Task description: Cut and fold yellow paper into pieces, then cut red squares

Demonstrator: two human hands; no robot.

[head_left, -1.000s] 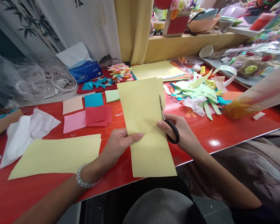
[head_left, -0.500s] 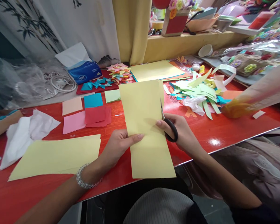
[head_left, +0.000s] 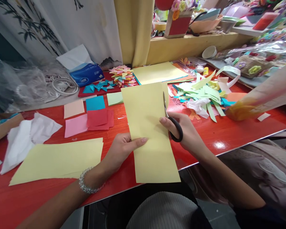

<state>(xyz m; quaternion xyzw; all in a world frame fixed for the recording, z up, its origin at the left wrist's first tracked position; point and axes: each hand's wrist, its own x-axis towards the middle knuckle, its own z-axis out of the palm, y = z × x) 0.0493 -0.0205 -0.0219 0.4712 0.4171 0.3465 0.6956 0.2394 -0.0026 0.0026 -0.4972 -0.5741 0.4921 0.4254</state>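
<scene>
Left fingers (head_left: 138, 143) clamped on yellow paper (head_left: 149, 111), right fingers (head_left: 166, 122) closed round scissors (head_left: 177, 129).
Paper held over desk (head_left: 233, 133) at near edge, 1 blade visible along its right side, scraps (head_left: 208, 95) beyond to the right.

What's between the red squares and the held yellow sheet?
In the head view, a narrow strip of red table shows between the red squares and the held yellow sheet, with one small pale scrap on it.
</scene>
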